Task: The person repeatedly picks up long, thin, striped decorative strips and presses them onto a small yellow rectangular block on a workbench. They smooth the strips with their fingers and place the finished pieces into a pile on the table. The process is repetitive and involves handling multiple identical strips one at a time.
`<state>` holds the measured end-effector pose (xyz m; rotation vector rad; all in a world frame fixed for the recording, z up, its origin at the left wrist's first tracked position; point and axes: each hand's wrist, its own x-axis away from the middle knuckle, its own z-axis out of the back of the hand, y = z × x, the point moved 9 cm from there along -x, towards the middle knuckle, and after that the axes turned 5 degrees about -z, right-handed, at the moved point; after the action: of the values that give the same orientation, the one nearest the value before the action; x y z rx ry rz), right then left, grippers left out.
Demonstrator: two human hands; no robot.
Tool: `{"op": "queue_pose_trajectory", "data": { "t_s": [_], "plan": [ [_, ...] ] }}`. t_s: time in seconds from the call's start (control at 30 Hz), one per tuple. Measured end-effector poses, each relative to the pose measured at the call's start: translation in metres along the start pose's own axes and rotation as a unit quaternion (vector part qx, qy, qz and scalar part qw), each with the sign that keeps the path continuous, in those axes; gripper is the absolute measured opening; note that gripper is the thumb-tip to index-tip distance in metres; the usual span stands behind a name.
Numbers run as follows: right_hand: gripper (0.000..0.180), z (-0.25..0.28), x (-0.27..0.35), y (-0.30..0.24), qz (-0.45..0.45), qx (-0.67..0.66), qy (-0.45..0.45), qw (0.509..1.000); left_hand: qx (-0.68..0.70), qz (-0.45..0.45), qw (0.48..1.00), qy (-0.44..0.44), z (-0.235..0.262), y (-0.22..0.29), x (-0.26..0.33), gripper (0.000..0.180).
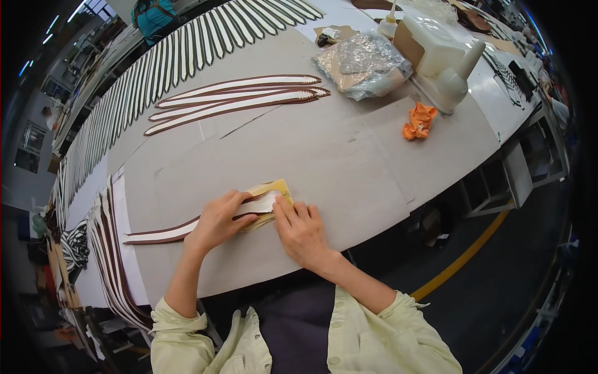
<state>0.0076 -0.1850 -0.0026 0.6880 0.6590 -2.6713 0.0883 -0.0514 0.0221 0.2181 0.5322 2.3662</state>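
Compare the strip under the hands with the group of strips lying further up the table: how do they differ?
The strip under the hands lies single; the group of strips is several side by side. The near strip is pressed by the left hand and right hand, its end on a yellow pad; the far strips lie untouched on bare table. Both are long, tapered, white with brown edging.

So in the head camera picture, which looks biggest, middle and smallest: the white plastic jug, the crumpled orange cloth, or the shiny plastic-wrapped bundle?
1. Shiny plastic-wrapped bundle and white plastic jug: they look about alike, too close to rank.
2. Crumpled orange cloth: clearly smallest.
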Motion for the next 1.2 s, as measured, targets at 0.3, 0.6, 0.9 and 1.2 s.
{"op": "queue_pose_trajectory", "data": {
  "t_s": [0.3,0.6,0.9,1.2],
  "plan": [
    [0.051,-0.001,0.0,0.002,-0.001,-0.001,-0.004,1.0,-0.078,-0.052,0.995,0.031,-0.007,0.005,0.008,0.037],
    [0.045,0.003,-0.004,0.005,-0.006,0.001,0.006,1.0,-0.118,-0.099,0.977,0.15,-0.004,0.014,0.022,0.041],
    [0.037,0.008,-0.013,0.011,-0.021,-0.052,0.007,0.998,-0.087,-0.092,0.97,0.209,-0.012,0.006,0.056,0.043],
    [0.032,0.008,-0.016,0.008,-0.008,-0.051,-0.001,0.999,-0.099,0.057,0.982,0.153,-0.02,0.007,0.034,0.031]
  ]
}}
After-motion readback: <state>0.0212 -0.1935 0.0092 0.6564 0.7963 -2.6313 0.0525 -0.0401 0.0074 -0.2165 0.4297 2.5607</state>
